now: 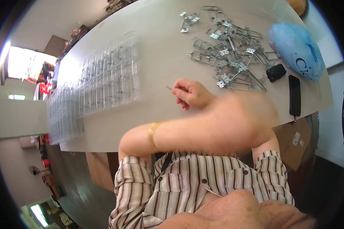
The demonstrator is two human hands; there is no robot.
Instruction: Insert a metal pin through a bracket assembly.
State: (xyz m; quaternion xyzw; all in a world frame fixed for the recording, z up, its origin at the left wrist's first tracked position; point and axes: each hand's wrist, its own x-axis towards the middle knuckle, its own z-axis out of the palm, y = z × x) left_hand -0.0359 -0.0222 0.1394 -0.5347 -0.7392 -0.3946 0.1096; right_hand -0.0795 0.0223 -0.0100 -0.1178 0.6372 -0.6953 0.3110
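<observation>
My left forearm, with a yellow band at the wrist, crosses in front of my body to the right. My left hand [254, 110] is smeared by motion at the near side of the metal pile, so its fingers cannot be read. Beyond that arm, my right hand [193, 94] is closed over the middle of the table, pinching a small thin metal piece [169, 87] whose tip sticks out to the left. Thin silvery metal brackets [233, 53] with small plates lie tangled at the far right. Clear plastic trays [107, 76] with narrow slots, seemingly holding metal parts, lie at left.
A blue plastic bag [296, 49] sits at the table's right, beside a small black object [276, 72] and a black phone [294, 95]. A few brackets [188, 22] lie apart from the pile. Cardboard boxes [292, 143] stand below the near table edge.
</observation>
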